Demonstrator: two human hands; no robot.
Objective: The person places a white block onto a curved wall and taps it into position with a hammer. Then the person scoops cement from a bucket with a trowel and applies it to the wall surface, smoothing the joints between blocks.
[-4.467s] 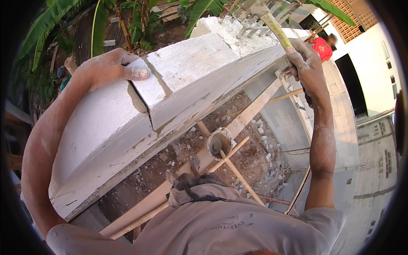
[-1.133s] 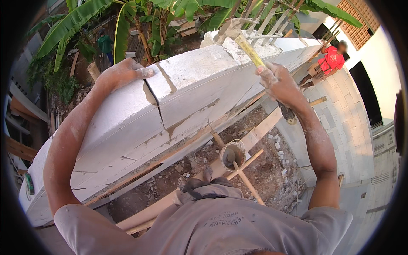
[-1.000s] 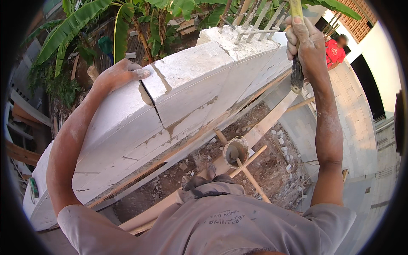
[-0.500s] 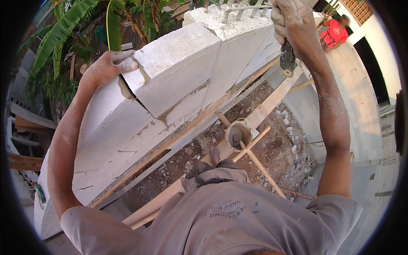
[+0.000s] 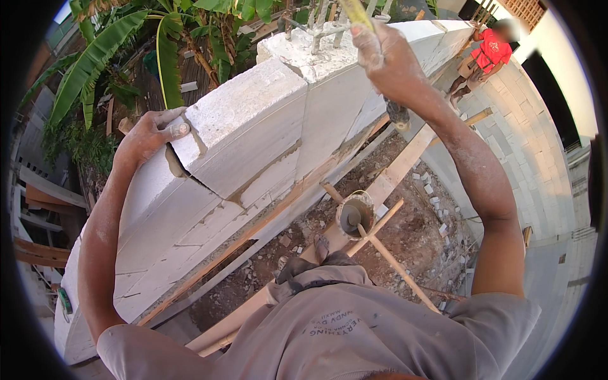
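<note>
At the top of a white block wall, my left hand (image 5: 152, 134) lies with its fingers and thumb apart. It touches the end of a pale, rough-topped block (image 5: 247, 104), right by the open joint. A grey mortar patch (image 5: 175, 161) shows in that dark gap. My right hand (image 5: 396, 63) is raised over the wall, wrapped around a tool handle (image 5: 398, 115) with a black grip at its lower end and a yellow shaft above. The tool's far end is cut off by the upper edge, so its kind does not show.
Below, a bucket (image 5: 356, 215) of grey mix stands by crossed wooden poles (image 5: 399, 269) and a plank (image 5: 405, 161). Steel bars (image 5: 320, 25) rise from the wall. A person in a red shirt (image 5: 494, 50) stands at the far right. Banana leaves (image 5: 104, 47) hang behind the wall.
My right hand has come left and a little down with the tool, and its yellow shaft now shows. My left hand stays on the block by the joint. The view has shifted slightly.
</note>
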